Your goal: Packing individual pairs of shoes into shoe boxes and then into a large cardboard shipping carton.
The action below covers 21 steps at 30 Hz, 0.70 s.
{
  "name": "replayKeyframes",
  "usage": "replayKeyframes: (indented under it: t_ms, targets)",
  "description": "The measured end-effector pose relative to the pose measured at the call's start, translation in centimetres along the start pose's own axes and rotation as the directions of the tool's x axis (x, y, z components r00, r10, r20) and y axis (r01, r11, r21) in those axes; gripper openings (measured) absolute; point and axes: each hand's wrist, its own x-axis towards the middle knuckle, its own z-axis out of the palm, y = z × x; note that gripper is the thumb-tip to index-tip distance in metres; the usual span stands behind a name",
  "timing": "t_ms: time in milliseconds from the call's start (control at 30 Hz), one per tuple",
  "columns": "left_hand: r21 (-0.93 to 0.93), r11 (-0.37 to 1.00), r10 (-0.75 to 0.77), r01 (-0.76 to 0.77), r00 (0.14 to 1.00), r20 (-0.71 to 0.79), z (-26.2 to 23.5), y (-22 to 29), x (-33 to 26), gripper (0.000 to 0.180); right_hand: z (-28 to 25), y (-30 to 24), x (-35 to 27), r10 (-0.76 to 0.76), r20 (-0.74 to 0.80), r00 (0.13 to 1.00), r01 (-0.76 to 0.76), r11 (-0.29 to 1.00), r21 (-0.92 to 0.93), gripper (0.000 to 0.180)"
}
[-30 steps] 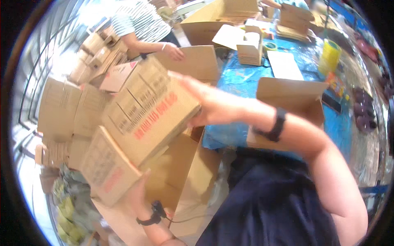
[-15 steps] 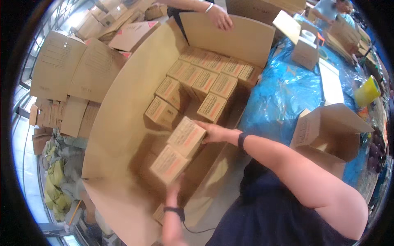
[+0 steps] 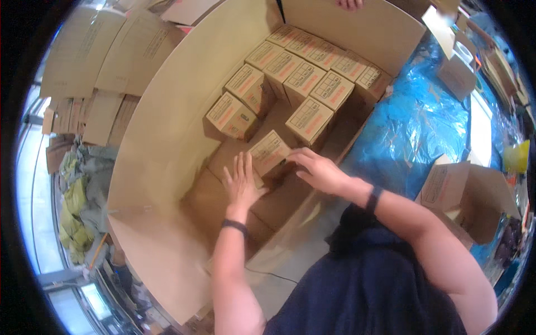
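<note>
A small brown carton (image 3: 269,152) with printed sides sits tilted low inside a large open cardboard box (image 3: 151,139). My left hand (image 3: 244,181) is at the carton's near left side, its fingers stretched out and spread. On the opposite side, my right hand (image 3: 318,172) has bent fingers at the carton's right edge. Beyond my hands stand several matching small cartons (image 3: 304,77) in rows against the far end, with a gap between the two nearest arms of the group. Whether another carton lies under my left hand is partly hidden.
Another person's hand (image 3: 350,4) rests on the far rim. To the right is a surface under blue plastic sheeting (image 3: 391,131) with an open carton (image 3: 474,195). Flattened cardboard (image 3: 84,53) leans at the left, above yellow-green cloth or sacks (image 3: 75,201).
Two small cartons were held between my hands; now one shows plainly, farther into the large box. My left hand has moved up and spread its fingers. The view has shifted.
</note>
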Motion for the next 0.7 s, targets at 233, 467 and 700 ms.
replayKeyframes:
  t_ms: [233,467,700]
  targets:
    - [-0.147,0.985,-0.093,0.091,0.996,-0.006,1.2,-1.8,2.7,0.13,-4.9,-3.2,-12.5,-0.035,0.168,0.985,0.028,0.999,0.041,0.024]
    - [-0.188,0.963,-0.177,0.195,0.979,0.105,-1.8,3.2,3.4,0.114,-7.9,-2.6,-20.9,0.163,0.196,0.967,-0.138,0.982,-0.132,0.018]
    - [-0.151,0.972,-0.18,0.18,0.984,0.014,-0.1,3.5,2.7,0.115,-8.2,-2.4,-22.5,0.129,0.163,0.978,-0.1,0.98,-0.174,0.019]
